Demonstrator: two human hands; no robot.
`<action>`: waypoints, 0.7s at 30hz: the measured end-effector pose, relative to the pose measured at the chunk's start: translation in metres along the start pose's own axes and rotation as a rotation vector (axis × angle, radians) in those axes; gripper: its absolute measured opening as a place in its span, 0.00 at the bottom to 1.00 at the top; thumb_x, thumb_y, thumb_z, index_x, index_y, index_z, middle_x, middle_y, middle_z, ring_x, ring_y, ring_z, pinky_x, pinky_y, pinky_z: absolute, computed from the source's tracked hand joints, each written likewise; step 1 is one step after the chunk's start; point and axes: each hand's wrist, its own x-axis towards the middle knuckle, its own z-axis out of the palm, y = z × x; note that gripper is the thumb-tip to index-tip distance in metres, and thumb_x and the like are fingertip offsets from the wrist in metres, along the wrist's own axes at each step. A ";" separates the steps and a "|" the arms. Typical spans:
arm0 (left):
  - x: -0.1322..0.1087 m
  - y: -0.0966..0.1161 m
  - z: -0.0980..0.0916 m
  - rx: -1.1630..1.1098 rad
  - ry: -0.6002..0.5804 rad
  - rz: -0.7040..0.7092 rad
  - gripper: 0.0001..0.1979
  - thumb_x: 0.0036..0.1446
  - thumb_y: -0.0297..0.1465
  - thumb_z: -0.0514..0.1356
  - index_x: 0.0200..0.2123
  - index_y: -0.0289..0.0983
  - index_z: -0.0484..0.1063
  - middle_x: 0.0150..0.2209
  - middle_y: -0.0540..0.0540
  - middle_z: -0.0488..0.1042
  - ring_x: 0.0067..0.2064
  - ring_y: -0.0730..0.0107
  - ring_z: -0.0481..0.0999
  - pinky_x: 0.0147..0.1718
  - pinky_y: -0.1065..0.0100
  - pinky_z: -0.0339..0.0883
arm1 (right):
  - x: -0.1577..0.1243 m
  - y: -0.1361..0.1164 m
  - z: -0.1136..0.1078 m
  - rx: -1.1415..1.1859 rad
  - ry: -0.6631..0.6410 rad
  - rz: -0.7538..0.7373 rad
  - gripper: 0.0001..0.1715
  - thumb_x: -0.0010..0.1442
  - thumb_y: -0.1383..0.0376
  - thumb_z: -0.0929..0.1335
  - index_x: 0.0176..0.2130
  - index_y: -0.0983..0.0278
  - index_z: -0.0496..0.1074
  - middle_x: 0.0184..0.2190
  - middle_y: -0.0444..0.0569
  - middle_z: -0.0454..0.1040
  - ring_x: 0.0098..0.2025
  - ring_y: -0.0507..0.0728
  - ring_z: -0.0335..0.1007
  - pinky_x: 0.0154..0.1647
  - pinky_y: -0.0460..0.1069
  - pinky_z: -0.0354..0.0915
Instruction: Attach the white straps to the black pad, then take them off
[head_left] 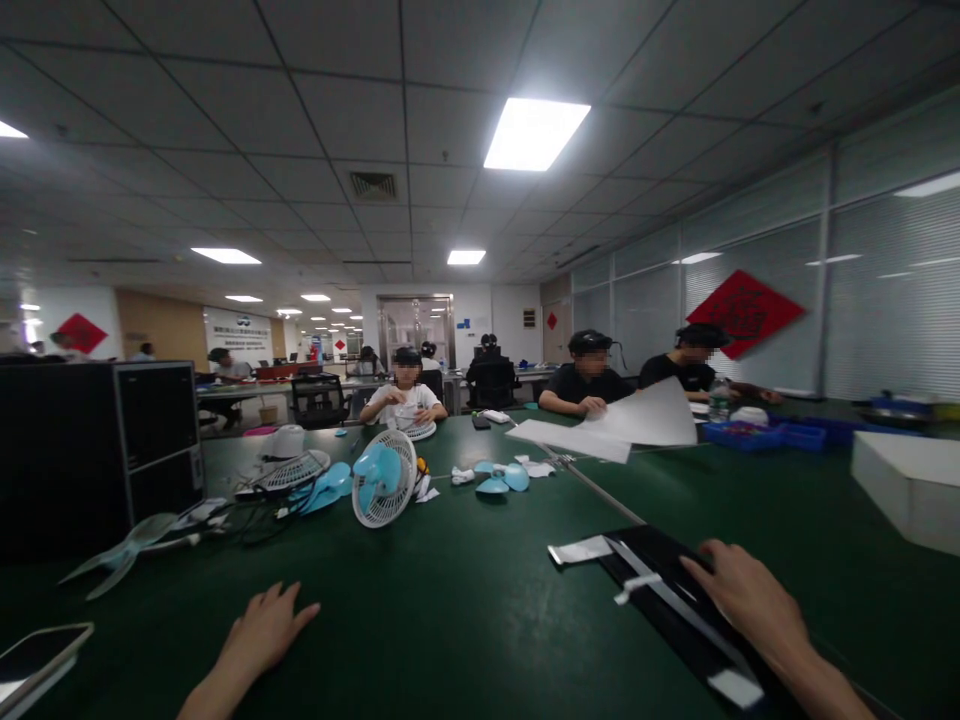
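My left hand (266, 628) lies on the green tabletop with its fingers stretched out, holding nothing. My right hand (754, 595) rests at the right edge of a flat black item (652, 600), thumb apart from the fingers; I see no grip on it. Across that black item runs a long grey strip (686, 608). White pieces stick out at its far end and near end, and a small white tab (637, 588) lies over the strip. What the black item is, I cannot make out.
A small fan (384, 480) with blue blades, loose blue blades (501, 478) and cables lie ahead. Black computer cases (97, 440) stand left, a phone (45, 655) nearer. Co-workers sit opposite, one by a large white sheet (637, 420). A white box (911, 485) stands right.
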 end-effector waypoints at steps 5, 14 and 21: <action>-0.005 0.005 -0.005 0.001 -0.008 -0.004 0.38 0.54 0.50 0.50 0.62 0.32 0.57 0.64 0.32 0.54 0.64 0.44 0.55 0.56 0.46 0.57 | -0.037 0.007 -0.017 0.055 -0.166 0.102 0.30 0.54 0.41 0.57 0.34 0.61 0.71 0.28 0.57 0.78 0.31 0.67 0.74 0.28 0.56 0.65; -0.003 0.002 -0.003 -0.010 0.022 -0.008 0.37 0.54 0.49 0.51 0.61 0.33 0.59 0.64 0.34 0.56 0.63 0.46 0.57 0.55 0.47 0.59 | -0.068 0.016 -0.017 0.293 -0.259 0.126 0.29 0.41 0.40 0.63 0.28 0.59 0.73 0.28 0.56 0.79 0.32 0.68 0.75 0.31 0.56 0.68; 0.007 -0.004 0.007 0.007 0.040 0.011 0.37 0.54 0.50 0.50 0.61 0.32 0.59 0.63 0.32 0.57 0.62 0.43 0.58 0.54 0.45 0.59 | -0.077 0.009 -0.021 0.390 -0.274 0.163 0.35 0.36 0.39 0.64 0.34 0.62 0.73 0.28 0.57 0.79 0.32 0.68 0.75 0.33 0.57 0.69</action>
